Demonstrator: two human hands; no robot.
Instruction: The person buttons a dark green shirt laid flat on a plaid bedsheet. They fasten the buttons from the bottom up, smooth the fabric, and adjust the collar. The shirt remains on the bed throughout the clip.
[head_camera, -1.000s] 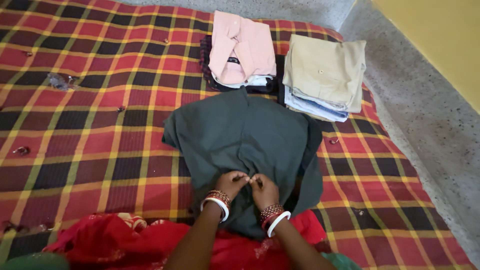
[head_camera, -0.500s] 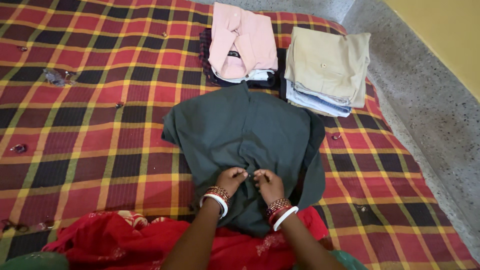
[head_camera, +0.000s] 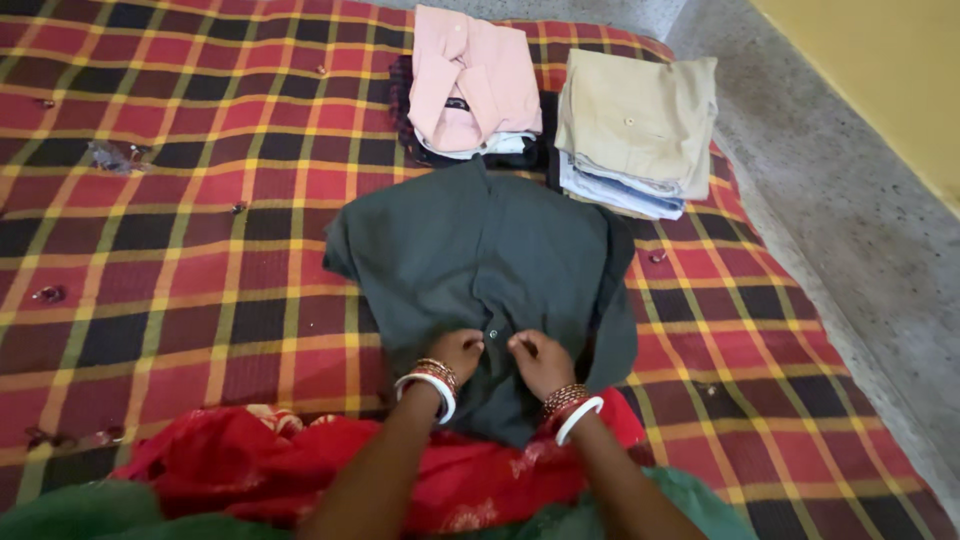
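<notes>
A dark green shirt (head_camera: 480, 250) lies spread on a red, black and yellow checked mat (head_camera: 180, 200). My left hand (head_camera: 456, 353) and my right hand (head_camera: 540, 362) sit side by side on its near part, each pinching the cloth beside a small button (head_camera: 491, 333) on the front strip. Both wrists carry red and white bangles.
At the mat's far edge stand two folded piles: a pink shirt (head_camera: 470, 80) on dark clothes, and beige trousers (head_camera: 635, 125) on pale blue ones. Red and green cloth (head_camera: 300, 470) covers my lap. Grey speckled floor (head_camera: 850, 230) and a yellow wall lie to the right.
Both hands have shifted slightly nearer along the shirt front, and a fastened button now shows between them. The view has tilted a little.
</notes>
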